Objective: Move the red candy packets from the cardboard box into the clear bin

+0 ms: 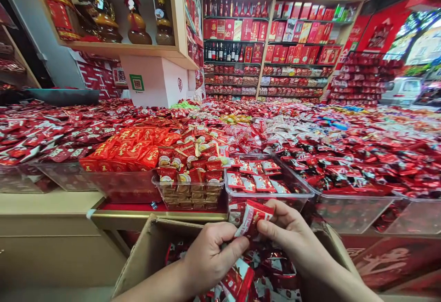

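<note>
A red-and-white wrapped candy packet [253, 219] is pinched between my two hands, above an open cardboard box [139, 251]. My left hand [213, 252] is closed with thumb and index finger at the packet's lower left end. At its upper right, my right hand [287, 229] grips it with thumb and fingers. Just below my left hand is another red-and-white packet [238, 280]; whether my fingers touch it I cannot tell. Many similar packets fill the box. Right behind my hands, a clear plastic bin [270, 196] holds neatly laid red-and-white packets.
Left of that bin stand a clear bin [189, 185] of durian sweets and one with bright red packets [127, 148]. Dark red packets [344, 164] heap up at right. A gold-edged ledge [155, 219] borders the box. Shelves [267, 31] of bottles and gift boxes line the back.
</note>
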Demonstrator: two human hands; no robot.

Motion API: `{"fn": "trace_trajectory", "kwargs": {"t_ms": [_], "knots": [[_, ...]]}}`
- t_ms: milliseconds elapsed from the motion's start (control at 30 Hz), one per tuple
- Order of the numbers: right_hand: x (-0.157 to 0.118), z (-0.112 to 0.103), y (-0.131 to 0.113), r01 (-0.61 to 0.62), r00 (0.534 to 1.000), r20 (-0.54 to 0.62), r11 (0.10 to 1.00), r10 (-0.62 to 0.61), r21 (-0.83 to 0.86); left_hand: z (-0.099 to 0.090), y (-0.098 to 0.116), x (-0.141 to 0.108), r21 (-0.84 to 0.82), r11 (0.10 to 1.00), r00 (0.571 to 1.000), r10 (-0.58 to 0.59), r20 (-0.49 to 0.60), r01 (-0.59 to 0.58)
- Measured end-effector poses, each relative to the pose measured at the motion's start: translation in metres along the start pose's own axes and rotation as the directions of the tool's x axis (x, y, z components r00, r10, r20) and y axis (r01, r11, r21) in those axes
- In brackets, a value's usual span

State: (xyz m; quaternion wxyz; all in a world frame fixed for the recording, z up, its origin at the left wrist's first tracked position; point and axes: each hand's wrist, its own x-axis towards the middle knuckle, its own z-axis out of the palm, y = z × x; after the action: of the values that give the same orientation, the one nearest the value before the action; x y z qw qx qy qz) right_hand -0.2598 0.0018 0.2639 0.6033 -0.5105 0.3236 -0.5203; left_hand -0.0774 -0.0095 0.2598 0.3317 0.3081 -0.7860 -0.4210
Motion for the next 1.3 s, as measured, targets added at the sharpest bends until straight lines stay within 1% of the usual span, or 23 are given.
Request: {"fn": "trace_trajectory", "kwargs": {"t_ms": [33,100,133,200,233,267,300,367,433,467,533,600,633,700,767,800,900,933,1000,1067,1133,1200,1300], "knots": [[0.000,-0.002,0.000,0.006,1.000,-0.007,1.000,-0.006,0.003,0.000,-0.002,0.000,-0.034,0.999,0.999,-0.016,-0.043,0.014],[0.000,-0.007,0.000,0.026,1.000,-0.018,1.000,-0.026,-0.002,0.001,-0.005,0.001,-0.230,0.971,0.994,-0.080,-0.073,0.062],[-0.001,-0.008,0.000,0.037,0.999,-0.018,0.999,-0.037,-0.015,0.002,-0.006,0.002,-0.365,0.927,0.992,-0.117,-0.055,0.089],[-0.002,-0.009,-0.001,0.056,0.998,-0.003,0.997,-0.056,-0.058,0.006,-0.005,0.003,-0.590,0.794,0.985,-0.173,0.005,0.143],[-0.002,-0.008,-0.002,0.065,0.998,0.004,0.995,-0.065,-0.081,0.007,-0.003,0.003,-0.653,0.741,0.980,-0.198,0.011,0.157],[-0.003,-0.006,-0.002,0.072,0.997,0.008,0.992,-0.071,-0.102,0.008,-0.002,0.004,-0.681,0.715,0.974,-0.225,-0.011,0.158],[-0.004,-0.005,-0.002,0.075,0.997,0.001,0.990,-0.076,-0.119,0.008,0.000,0.005,-0.682,0.716,0.966,-0.252,-0.058,0.146],[-0.004,-0.001,-0.002,0.051,0.997,-0.050,0.991,-0.057,-0.123,0.007,0.001,0.005,-0.618,0.780,0.942,-0.275,-0.192,0.101],[-0.003,0.002,-0.002,-0.001,0.994,-0.111,0.998,-0.006,-0.064,0.005,-0.001,0.004,-0.483,0.873,0.913,-0.251,-0.323,0.069],[-0.003,0.003,-0.002,-0.026,0.992,-0.127,0.999,0.023,-0.019,0.004,-0.002,0.003,-0.407,0.911,0.902,-0.229,-0.365,0.066],[-0.001,0.004,-0.002,-0.041,0.991,-0.126,0.999,0.044,0.028,0.003,-0.006,0.001,-0.267,0.961,0.902,-0.180,-0.393,0.075],[-0.001,0.004,-0.001,-0.025,0.992,-0.121,0.999,0.020,-0.037,0.004,-0.009,-0.002,-0.172,0.983,0.924,-0.121,-0.364,0.061],[-0.001,0.003,0.000,-0.015,0.993,-0.120,0.995,0.003,-0.094,0.004,-0.009,-0.003,-0.166,0.985,0.939,-0.096,-0.331,0.042],[-0.002,0.002,0.001,0.014,0.994,-0.103,0.981,-0.035,-0.193,0.006,-0.009,-0.004,-0.240,0.971,0.969,-0.069,-0.239,0.010],[-0.005,0.001,0.002,0.056,0.997,-0.042,0.957,-0.071,-0.285,0.007,-0.008,-0.004,-0.333,0.943,0.986,-0.069,-0.151,0.015],[-0.006,0.000,0.002,0.080,0.996,-0.006,0.938,-0.087,-0.338,0.007,-0.007,-0.003,-0.329,0.944,0.989,-0.074,-0.128,0.028],[-0.010,0.001,0.003,0.121,0.992,0.034,0.885,-0.118,-0.450,0.007,-0.005,-0.003,-0.170,0.984,0.986,-0.082,-0.148,0.057],[-0.010,0.002,0.004,0.122,0.992,0.022,0.883,-0.126,-0.452,0.007,-0.005,-0.004,-0.129,0.990,0.984,-0.074,-0.162,0.053],[-0.009,0.004,0.004,0.100,0.994,0.005,0.888,-0.109,-0.448,0.008,-0.004,-0.004,-0.108,0.994,0.985,-0.042,-0.167,0.024],[-0.008,0.005,0.004,0.073,0.997,0.002,0.877,-0.082,-0.475,0.007,-0.006,-0.005,-0.103,0.995,0.992,-0.004,-0.127,-0.009],[-0.006,0.005,0.004,0.069,0.996,-0.010,0.854,-0.087,-0.516,0.004,-0.009,-0.004,-0.060,0.998,0.997,0.030,-0.065,-0.034],[-0.004,0.003,0.003,0.102,0.991,-0.011,0.813,-0.132,-0.573,-0.001,-0.012,-0.002,0.041,0.997,0.997,0.067,-0.041,-0.065],[-0.005,0.000,0.002,0.180,0.982,0.080,0.698,-0.174,-0.693,-0.010,-0.016,0.001,0.203,0.974,0.989,0.120,-0.083,-0.101]]}}
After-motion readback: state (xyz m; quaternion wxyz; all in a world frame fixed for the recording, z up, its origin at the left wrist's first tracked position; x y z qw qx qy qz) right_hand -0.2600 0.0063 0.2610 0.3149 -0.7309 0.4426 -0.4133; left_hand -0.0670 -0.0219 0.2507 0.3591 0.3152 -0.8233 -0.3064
